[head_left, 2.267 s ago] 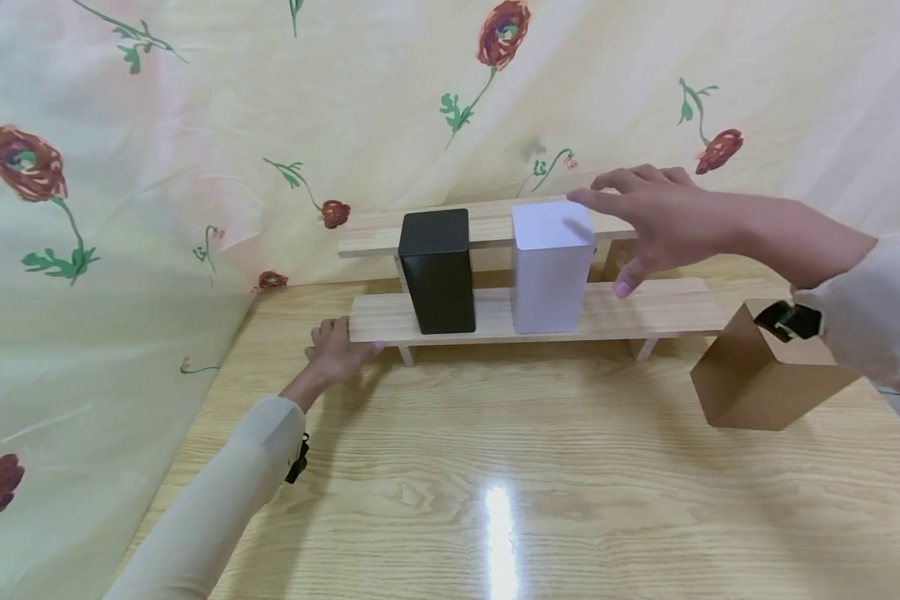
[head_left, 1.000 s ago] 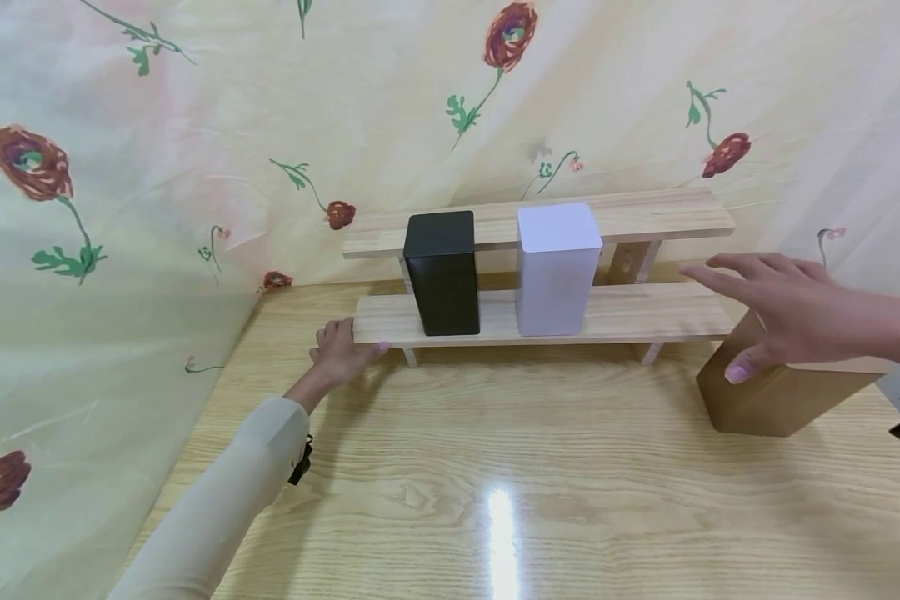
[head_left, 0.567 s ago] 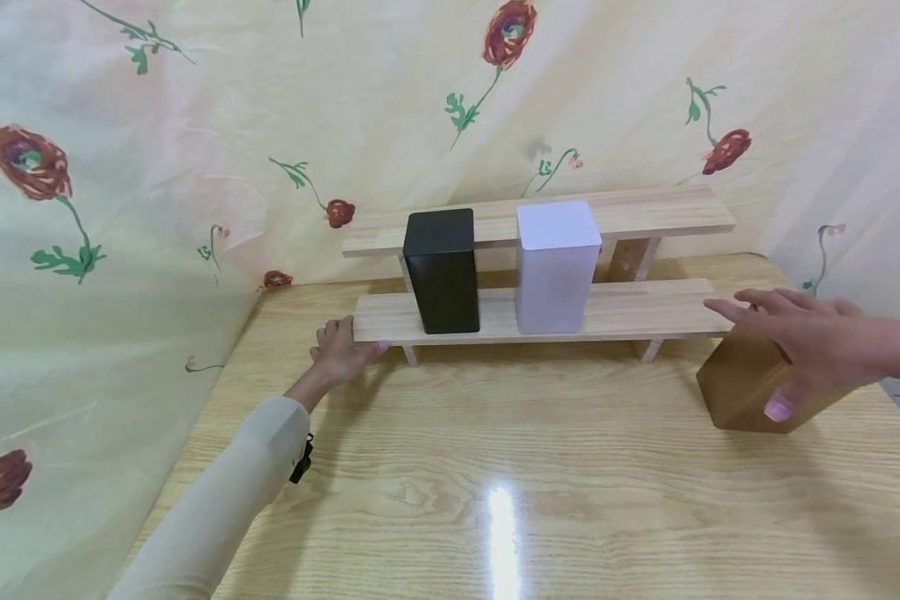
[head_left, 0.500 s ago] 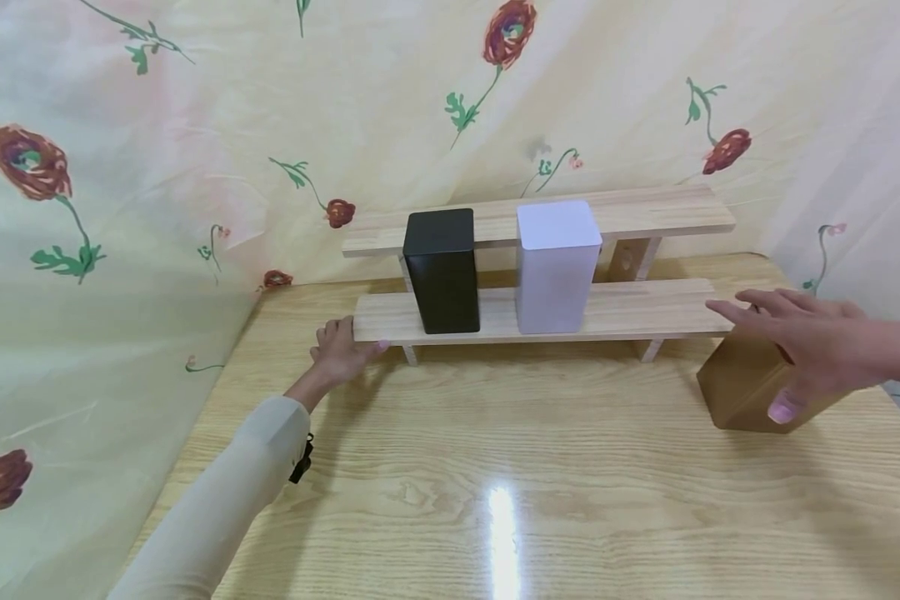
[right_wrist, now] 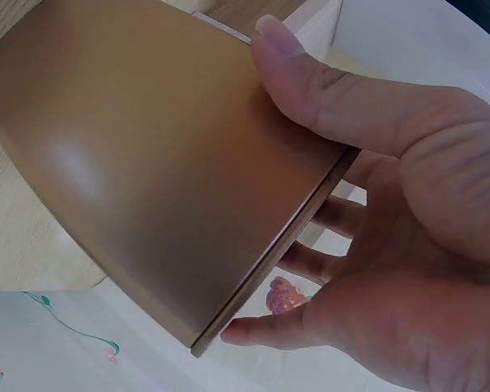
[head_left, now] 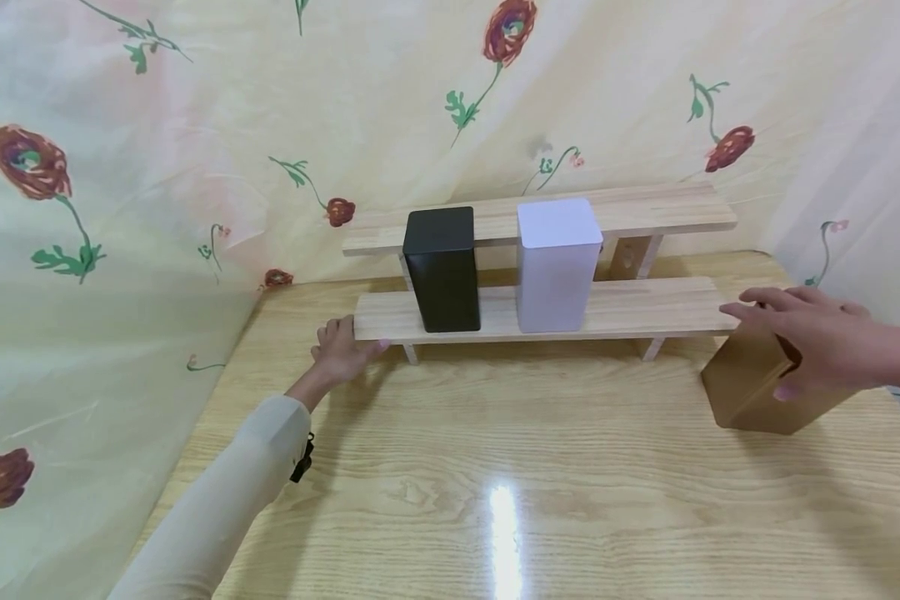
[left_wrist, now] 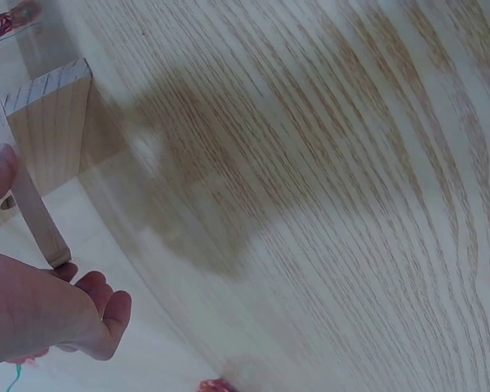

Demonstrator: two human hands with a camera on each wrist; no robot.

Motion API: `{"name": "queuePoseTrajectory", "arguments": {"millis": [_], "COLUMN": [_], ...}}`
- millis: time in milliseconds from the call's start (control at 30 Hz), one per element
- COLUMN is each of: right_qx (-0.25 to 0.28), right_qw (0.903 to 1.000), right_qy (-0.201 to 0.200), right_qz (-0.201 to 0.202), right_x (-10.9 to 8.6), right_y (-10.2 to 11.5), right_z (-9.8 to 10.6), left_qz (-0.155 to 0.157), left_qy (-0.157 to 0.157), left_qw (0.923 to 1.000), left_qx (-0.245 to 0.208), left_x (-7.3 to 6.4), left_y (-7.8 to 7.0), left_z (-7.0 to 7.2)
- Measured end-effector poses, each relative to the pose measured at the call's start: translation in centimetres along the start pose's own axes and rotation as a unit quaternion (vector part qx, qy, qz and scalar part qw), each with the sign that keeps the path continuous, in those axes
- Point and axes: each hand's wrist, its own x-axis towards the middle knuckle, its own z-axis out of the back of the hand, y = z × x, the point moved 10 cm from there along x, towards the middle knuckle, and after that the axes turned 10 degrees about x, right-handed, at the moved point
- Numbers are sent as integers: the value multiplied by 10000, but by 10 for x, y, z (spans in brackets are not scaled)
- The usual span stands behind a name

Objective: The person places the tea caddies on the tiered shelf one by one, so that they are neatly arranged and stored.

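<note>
At the left end of a two-tier wooden shelf (head_left: 648,307), my left hand (head_left: 337,352) grips the lower board, thumb along its front edge. The left wrist view shows the board (left_wrist: 39,208) between thumb and fingers. On the right, my right hand (head_left: 825,337) spans the top of a tall brown rectangular box (head_left: 741,379), hiding most of its top. From the right wrist, the thumb lies on one face of the box (right_wrist: 147,163) near its rimmed edge, fingers behind. A black box (head_left: 444,279) and a white box (head_left: 557,279) stand upright on the lower board.
The shelf stands on a wood-grain table (head_left: 420,467) near a flower-printed cloth (head_left: 217,108) that hangs behind and to the left. The upper board (head_left: 667,208) runs behind the boxes. The brown box stands on the table by the shelf's right end.
My right hand has moved from beside the white box, right and down to the brown box, which it now grips. The brown box shifts very slightly. My left hand stays on the shelf.
</note>
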Motion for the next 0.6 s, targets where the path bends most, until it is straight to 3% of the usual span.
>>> {"name": "queuePoseTrajectory", "arguments": {"millis": [200,600], "right_qx": [-100,-120], "right_qw": [9992,9997], "right_qy": [-325,-196], "right_qz": [199,72], "right_x": [1,2], "right_y": [1,2], "right_z": [6,9], "left_qz": [-44,-32], "left_qy": [-30,8], "left_qw": [10000,10000], "left_qx": [0,-7], "left_x": [-2,-3], "left_y": [-2,-2], "left_z": [3,2]}}
